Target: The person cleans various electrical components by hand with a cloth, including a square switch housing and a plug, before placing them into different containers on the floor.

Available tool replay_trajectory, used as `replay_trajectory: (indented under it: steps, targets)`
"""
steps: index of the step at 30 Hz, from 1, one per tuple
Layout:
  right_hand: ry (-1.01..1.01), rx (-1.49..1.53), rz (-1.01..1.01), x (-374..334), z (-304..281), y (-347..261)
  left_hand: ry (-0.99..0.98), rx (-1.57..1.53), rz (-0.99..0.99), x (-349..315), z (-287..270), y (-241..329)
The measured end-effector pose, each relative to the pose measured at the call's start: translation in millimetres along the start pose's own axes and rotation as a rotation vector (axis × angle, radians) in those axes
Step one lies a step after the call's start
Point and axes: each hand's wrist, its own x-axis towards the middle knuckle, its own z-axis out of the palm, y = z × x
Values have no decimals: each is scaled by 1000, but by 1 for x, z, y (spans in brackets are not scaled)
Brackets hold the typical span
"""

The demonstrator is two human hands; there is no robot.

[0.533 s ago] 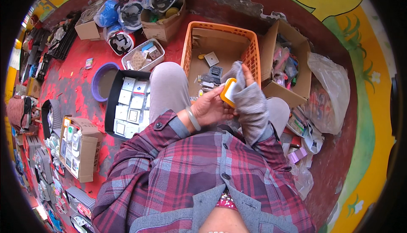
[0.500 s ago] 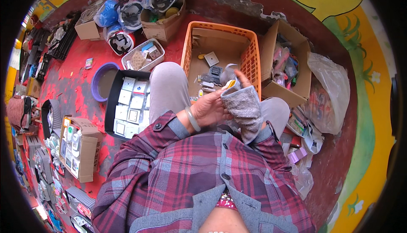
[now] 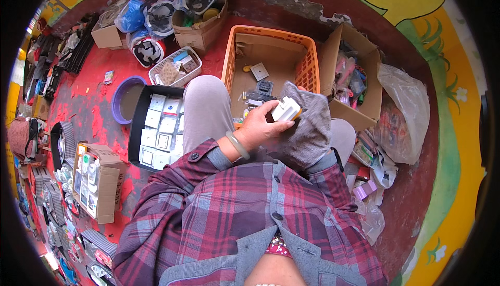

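Note:
My left hand (image 3: 259, 128) is closed on a small white plastic device (image 3: 286, 110) with a yellow edge, pinching it between thumb and fingers. A grey cloth (image 3: 313, 129) is draped over my right hand (image 3: 300, 88), hiding most of it; only a bit of finger shows at the cloth's far edge. The device rests against the left side of the cloth. Both hands are above my lap, at the near side of an orange plastic basket (image 3: 227, 59). Inside the basket lie a white square plate (image 3: 259, 71), a dark grey device (image 3: 264, 87) and several small parts.
Left of my knee stands a black box (image 3: 136, 129) of white square switch-like items. A purple basin (image 3: 119, 103) and a white basket (image 3: 156, 77) are beyond it. A cardboard box (image 3: 325, 72) and plastic bag (image 3: 411, 124) stand right. Bagged helmets (image 3: 148, 51) lie at the far left.
The white device has come into clear view in my left hand, which moved slightly right. The grey cloth has been opened out and spread over my right hand.

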Motion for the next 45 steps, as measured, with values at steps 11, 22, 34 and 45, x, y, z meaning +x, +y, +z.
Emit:
replay_trajectory:
  steps: [11,22,34,45]
  targets:
    - [224,603,237,4,15,19,137,504,387,-4,-2,-6]
    - [181,875,252,5,-2,37,105,828,634,-8,-3,23]
    - [47,350,276,2,-15,19,41,748,538,-15,1,21]
    - [-19,199,360,2,-28,20,-36,831,592,-16,5,25]
